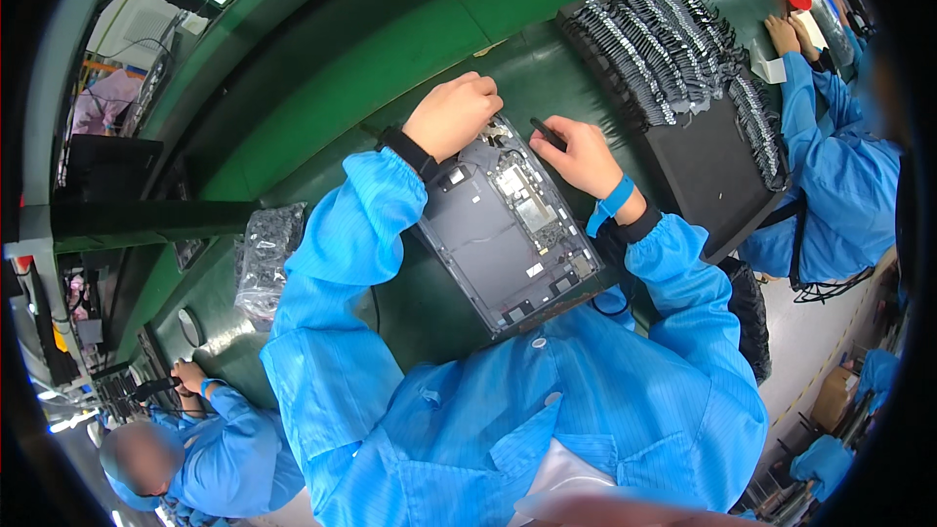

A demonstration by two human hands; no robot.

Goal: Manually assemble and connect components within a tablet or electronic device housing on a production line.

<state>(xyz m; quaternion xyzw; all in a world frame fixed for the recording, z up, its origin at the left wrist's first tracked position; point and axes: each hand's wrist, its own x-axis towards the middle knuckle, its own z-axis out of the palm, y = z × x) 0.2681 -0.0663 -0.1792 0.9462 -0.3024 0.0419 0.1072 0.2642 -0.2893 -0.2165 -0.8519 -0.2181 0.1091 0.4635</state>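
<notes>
An opened tablet housing (478, 234), grey inside, lies tilted on the green bench before me. Its green-and-silver circuit board (527, 200) runs along the right part. My left hand (454, 117) is at the housing's far end, fingers curled together; what they pinch, if anything, is hidden. Close by on the right, my right hand (586, 156) grips a slim black stick-like tool (549, 134), its end pointing toward the far end of the housing. Whether it is tweezers or a pry tool cannot be made out. A blue band (612, 205) circles my right wrist.
A black tray (708, 171) with rows of small black-and-silver parts stands at the right. Clear plastic bags (268, 263) lie left of my arm. Co-workers in blue sit at left (234, 449) and right (839, 176). A green ledge (390, 49) runs along the back.
</notes>
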